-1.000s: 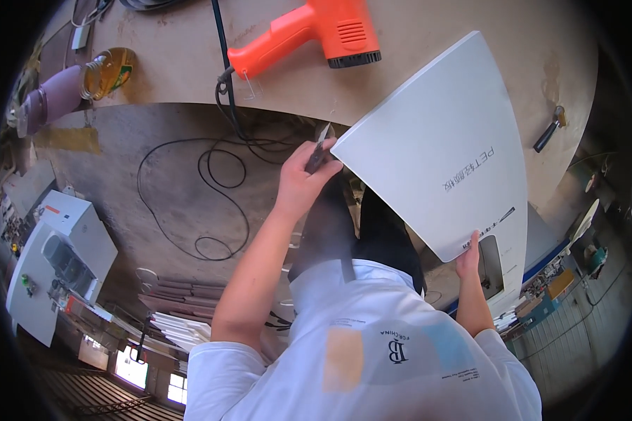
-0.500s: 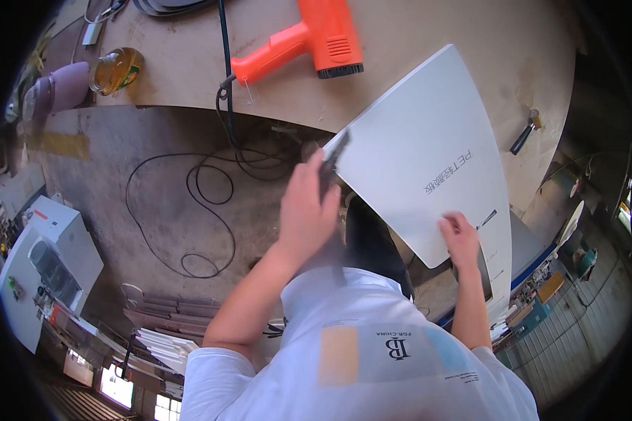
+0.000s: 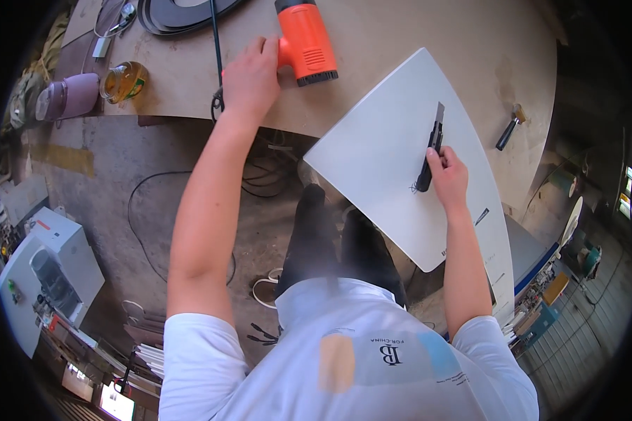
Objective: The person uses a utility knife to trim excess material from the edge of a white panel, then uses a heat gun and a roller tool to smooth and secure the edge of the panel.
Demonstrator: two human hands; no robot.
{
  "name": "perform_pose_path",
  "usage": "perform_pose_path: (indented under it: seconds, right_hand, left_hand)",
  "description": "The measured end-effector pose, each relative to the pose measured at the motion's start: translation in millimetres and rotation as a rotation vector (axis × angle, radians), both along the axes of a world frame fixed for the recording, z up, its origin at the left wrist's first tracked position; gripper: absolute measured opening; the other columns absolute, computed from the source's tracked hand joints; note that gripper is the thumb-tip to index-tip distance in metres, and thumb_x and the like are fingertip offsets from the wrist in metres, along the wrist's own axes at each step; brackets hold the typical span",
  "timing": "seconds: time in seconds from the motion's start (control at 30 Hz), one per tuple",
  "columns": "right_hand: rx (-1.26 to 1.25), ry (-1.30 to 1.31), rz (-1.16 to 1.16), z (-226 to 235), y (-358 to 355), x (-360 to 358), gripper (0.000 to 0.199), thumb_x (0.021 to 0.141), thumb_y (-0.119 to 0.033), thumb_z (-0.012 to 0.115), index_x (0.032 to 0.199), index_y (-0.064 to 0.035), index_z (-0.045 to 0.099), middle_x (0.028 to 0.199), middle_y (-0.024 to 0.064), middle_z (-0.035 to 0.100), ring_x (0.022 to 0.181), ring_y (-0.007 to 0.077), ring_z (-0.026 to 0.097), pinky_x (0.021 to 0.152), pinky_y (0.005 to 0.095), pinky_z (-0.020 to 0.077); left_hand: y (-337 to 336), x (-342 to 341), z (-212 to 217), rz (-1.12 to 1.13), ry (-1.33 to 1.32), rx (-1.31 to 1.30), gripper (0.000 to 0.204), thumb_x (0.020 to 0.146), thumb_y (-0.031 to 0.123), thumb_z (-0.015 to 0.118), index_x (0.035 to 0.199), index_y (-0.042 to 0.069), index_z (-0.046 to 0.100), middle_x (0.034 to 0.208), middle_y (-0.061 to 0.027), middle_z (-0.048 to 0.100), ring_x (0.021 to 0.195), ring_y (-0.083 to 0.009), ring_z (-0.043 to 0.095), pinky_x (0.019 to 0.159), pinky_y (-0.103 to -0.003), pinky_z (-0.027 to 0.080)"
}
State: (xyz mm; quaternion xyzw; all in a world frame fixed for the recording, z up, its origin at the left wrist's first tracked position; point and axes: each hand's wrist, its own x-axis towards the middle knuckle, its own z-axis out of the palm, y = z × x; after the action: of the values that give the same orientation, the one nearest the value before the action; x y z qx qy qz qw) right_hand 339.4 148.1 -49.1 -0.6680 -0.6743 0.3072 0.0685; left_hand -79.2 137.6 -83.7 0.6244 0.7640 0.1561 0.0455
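My left hand (image 3: 250, 78) is closed round the handle of an orange heat gun (image 3: 310, 43) that lies on the workbench. The hand hides most of that handle. In my right hand (image 3: 447, 175) is a black utility knife (image 3: 434, 140), held with its blade out and pointing away from me. Under the knife lies a white board (image 3: 379, 140) with one curved edge and a corner overhanging the near side of the bench.
On the tan workbench (image 3: 358, 63), a small black-handled tool (image 3: 510, 128) lies at the right. A glass jar (image 3: 125, 82) of amber liquid and a purple cup (image 3: 74, 96) stand at the left. Dark curved strips (image 3: 163, 21) lie at the back. A black cable (image 3: 137, 217) loops over the floor.
The utility knife has passed from my left hand to my right. My left hand has reached out to the heat gun's handle. The white board sits slightly further left in view.
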Motion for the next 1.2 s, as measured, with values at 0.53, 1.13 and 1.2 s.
perform_pose_path:
  seconds: [0.53,1.13,1.2]
  right_hand:
    - [0.283,0.074,-0.078,-5,7,25,0.022,0.097,-0.025,0.073,0.108,-0.0073,0.066,0.078,0.0011,0.067,0.071,0.0105,0.061,0.067,0.0268,0.0487]
    - [-0.103,0.198,0.387,-9,-15,-99,0.019,0.096,-0.016,0.072,0.108,-0.0013,0.072,0.094,0.0044,0.074,0.085,0.0116,0.068,0.083,0.027,0.0538]
    - [-0.093,0.195,0.396,-10,-14,-99,0.019,0.096,-0.016,0.072,0.108,-0.0013,0.072,0.094,0.0043,0.074,0.085,0.0116,0.068,0.083,0.0269,0.0538]
  left_hand:
    - [-328,94,72,0.38,-0.682,0.031,0.038,0.1,0.02,0.07,0.132,0.001,0.06,0.113,-0.0096,0.069,0.094,-0.0221,0.069,0.086,-0.036,0.056]
    - [-316,147,8,1.035,-2.08,0.031,0.017,0.096,0.018,0.072,0.102,0.004,0.064,0.077,-0.0059,0.066,0.056,-0.0133,0.062,0.053,-0.029,0.052]
    - [-314,146,7,1.033,-2.106,0.044,0.016,0.096,0.017,0.072,0.102,0.005,0.064,0.077,-0.006,0.066,0.056,-0.0133,0.062,0.053,-0.029,0.052]
